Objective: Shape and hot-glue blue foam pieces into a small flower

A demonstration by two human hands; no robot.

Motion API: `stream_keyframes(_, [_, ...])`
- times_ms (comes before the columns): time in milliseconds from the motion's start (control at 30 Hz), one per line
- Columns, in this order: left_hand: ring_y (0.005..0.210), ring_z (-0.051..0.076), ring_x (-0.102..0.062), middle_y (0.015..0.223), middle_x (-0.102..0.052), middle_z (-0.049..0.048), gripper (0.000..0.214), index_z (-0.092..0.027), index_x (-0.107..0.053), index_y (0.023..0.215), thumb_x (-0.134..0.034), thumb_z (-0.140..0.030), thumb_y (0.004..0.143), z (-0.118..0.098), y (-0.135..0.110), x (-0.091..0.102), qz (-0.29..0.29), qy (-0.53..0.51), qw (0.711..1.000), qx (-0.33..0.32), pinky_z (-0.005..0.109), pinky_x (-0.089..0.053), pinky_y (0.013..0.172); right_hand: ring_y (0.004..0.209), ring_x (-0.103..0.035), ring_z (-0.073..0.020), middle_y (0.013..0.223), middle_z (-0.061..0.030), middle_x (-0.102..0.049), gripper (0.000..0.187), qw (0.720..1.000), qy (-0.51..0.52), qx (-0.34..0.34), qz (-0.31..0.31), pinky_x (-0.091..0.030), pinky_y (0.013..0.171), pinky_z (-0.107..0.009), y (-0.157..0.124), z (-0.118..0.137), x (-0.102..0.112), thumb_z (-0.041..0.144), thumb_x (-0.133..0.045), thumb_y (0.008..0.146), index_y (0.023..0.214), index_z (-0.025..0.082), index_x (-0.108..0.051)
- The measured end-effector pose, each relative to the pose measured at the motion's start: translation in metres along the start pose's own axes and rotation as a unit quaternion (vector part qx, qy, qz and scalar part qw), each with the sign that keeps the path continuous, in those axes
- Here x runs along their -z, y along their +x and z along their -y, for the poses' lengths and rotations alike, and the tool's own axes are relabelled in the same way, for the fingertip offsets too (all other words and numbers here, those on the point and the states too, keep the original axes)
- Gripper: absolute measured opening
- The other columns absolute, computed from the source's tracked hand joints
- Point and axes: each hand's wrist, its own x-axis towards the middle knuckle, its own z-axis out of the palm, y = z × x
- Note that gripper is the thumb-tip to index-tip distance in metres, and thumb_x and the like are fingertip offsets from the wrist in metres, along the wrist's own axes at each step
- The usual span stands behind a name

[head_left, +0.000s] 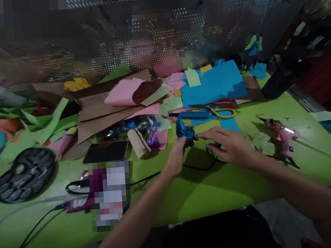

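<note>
A rolled blue flower [185,130], apparently of paper or felt, is held upright just above the green table. My left hand [177,155] grips its base from the left, the thumb pressed against its front. From the right, my right hand [231,146] reaches over with its index finger stretched to the flower's edge, while its other fingers stay apart and hold nothing. Just behind the flower lie scissors [225,111] with red and yellow handles, beside a blue strip [197,115]. A pink glue gun [284,136] rests to the right of my right hand.
Blue sheets [216,84], pink sheets [126,92] and brown sheets [96,113] pile up at the back. Left of my hands are a phone [105,152], a cardboard roll [138,143] and a black round tray [26,174]. A black cable [199,168] runs beneath my hands.
</note>
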Motion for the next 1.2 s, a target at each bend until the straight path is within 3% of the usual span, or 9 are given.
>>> stream_keyframes(167, [0.103,0.025,-0.065,0.109,-0.073,0.0075,0.04,-0.023,-0.065,0.116,-0.053,-0.053,0.093,0.014,-0.012,0.007,-0.003,0.001,0.999,0.044,0.042,-0.049,0.096,0.102,-0.072,-0.0224,0.12,-0.0077,-0.073,0.043,1.0,-0.017,-0.011,0.02,-0.061,0.08,-0.032,-0.001,-0.001,-0.003,0.014,-0.058,0.093,0.134,0.026,-0.059])
stream_keyframes(300, [0.112,0.027,-0.064,0.115,-0.073,0.0077,0.045,-0.022,-0.066,0.119,-0.057,-0.057,0.091,0.012,-0.014,0.006,-0.003,-0.021,0.998,0.057,0.046,-0.045,0.109,0.101,-0.073,-0.0221,0.119,-0.008,-0.073,0.04,0.999,-0.003,-0.021,0.03,-0.061,0.08,-0.032,0.0,-0.002,-0.004,0.014,-0.058,0.093,0.132,0.025,-0.06])
stream_keyframes(500, [0.124,0.024,-0.06,0.114,-0.074,0.0048,0.043,-0.022,-0.065,0.122,-0.058,-0.051,0.091,0.007,-0.012,0.006,-0.003,-0.024,0.998,0.055,0.041,-0.036,0.119,0.104,-0.072,-0.0212,0.118,-0.0076,-0.073,0.037,0.998,0.041,-0.039,0.027,-0.061,0.083,-0.03,0.002,-0.001,-0.005,0.013,-0.056,0.094,0.128,0.026,-0.062])
stream_keyframes(900, [0.121,0.025,-0.061,0.116,-0.073,0.0069,0.051,-0.022,-0.064,0.128,-0.056,-0.056,0.091,0.008,-0.003,0.003,0.018,0.022,0.999,0.028,0.04,-0.037,0.116,0.106,-0.071,-0.0211,0.116,-0.0071,-0.072,0.04,0.997,0.071,-0.036,0.01,-0.061,0.085,-0.031,-0.003,-0.001,-0.001,0.014,-0.057,0.094,0.131,0.028,-0.062])
stream_keyframes(1200, [0.094,0.02,-0.063,0.107,-0.072,0.0059,0.044,-0.021,-0.063,0.122,-0.051,-0.051,0.092,0.007,-0.002,0.004,0.017,0.048,0.999,0.009,0.036,-0.048,0.093,0.108,-0.07,-0.0219,0.12,-0.0072,-0.072,0.042,0.999,0.039,-0.026,0.008,-0.06,0.086,-0.032,-0.006,0.002,-0.003,0.015,-0.058,0.094,0.134,0.029,-0.062])
